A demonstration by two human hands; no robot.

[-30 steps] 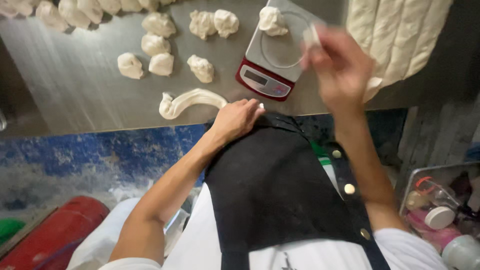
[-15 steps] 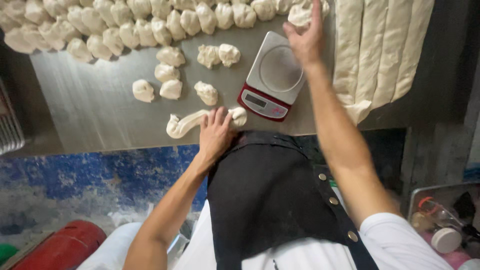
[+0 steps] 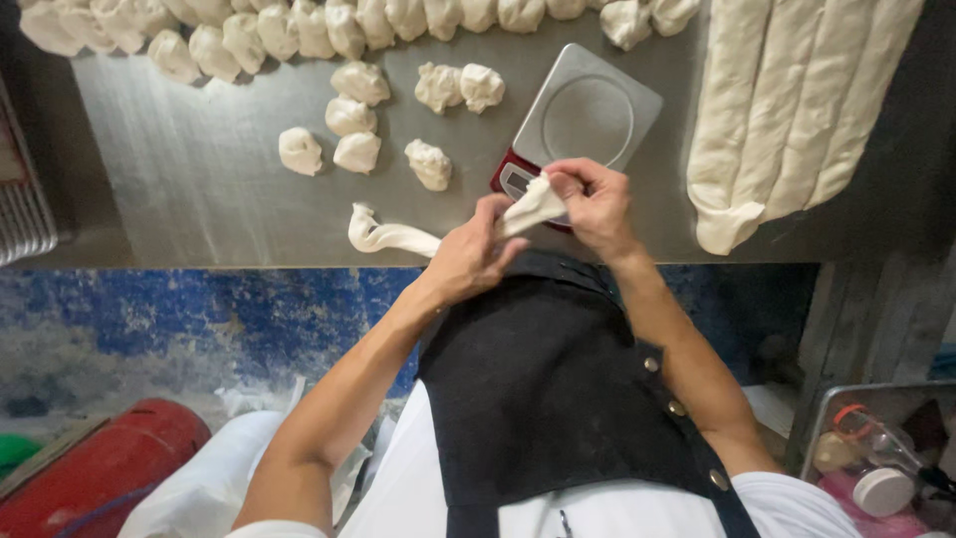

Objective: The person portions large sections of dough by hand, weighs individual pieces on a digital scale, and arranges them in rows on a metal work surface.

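We pinch a dough strip (image 3: pixel 528 211) between left hand (image 3: pixel 468 261) and right hand (image 3: pixel 596 204), both closed on it, just before the scale (image 3: pixel 588 115).

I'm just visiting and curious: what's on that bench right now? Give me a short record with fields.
surface: steel table
left hand: grips the dough strip near its end
right hand: pinches the raised end of the same strip
scale: small, red base, bare steel platform, behind the hands
dough pieces: small lumps in a loose cluster, more in a row along the far edge
long dough ropes: side by side at the right
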